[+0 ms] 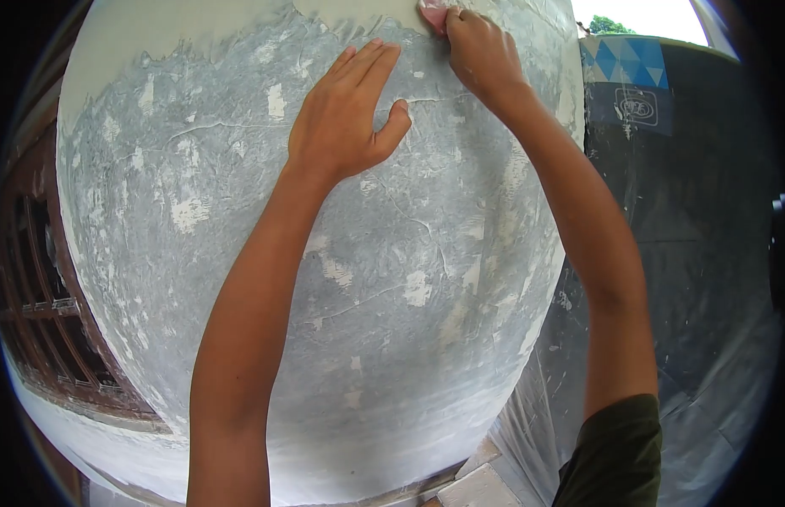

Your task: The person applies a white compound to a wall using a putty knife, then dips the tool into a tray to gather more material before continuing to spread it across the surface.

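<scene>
In the head view a grey wall (pixel 240 253) with white patches and thin cracks fills the middle. A smooth cream coat of putty (pixel 198 25) covers its top, with a ragged lower edge. My left hand (pixel 348 114) is open, fingers stretched upward and thumb apart, palm toward the grey surface; contact is hard to tell. At the upper right my right hand (pixel 484 55) is closed round a pink putty spreader (pixel 434 15), held against the wall at the coat's lower edge. Part of the spreader is hidden by the fingers.
A brown wooden window frame (pixel 58 338) with bars stands at the left. To the right hangs dark sheeting (pixel 688 220) with a blue-and-white triangle print (pixel 625 61). Clear plastic (pixel 527 422) and a pale flat piece (pixel 478 490) lie low at the wall's foot.
</scene>
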A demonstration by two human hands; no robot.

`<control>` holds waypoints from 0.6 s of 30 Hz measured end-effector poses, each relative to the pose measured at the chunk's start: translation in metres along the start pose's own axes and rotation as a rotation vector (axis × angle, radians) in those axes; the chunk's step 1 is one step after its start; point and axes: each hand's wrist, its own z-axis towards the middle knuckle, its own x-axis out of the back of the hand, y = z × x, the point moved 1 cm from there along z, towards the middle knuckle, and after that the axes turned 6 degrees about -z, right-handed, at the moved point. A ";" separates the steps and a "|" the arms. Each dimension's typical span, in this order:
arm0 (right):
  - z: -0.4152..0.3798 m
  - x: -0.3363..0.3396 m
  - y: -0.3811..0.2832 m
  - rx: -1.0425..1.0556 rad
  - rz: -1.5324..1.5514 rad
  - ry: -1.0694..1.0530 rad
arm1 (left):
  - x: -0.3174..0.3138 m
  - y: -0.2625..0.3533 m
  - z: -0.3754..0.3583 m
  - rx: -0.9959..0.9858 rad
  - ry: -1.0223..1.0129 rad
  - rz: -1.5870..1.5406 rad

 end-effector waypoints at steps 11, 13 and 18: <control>0.006 -0.010 0.044 -0.128 -0.066 0.077 | -0.001 0.001 -0.001 -0.009 -0.012 0.017; 0.008 -0.019 0.046 -0.056 -0.079 0.047 | 0.000 0.002 -0.001 0.005 -0.019 0.023; -0.083 0.021 -0.016 -0.044 -0.014 -0.033 | -0.001 0.001 -0.001 -0.006 -0.019 0.020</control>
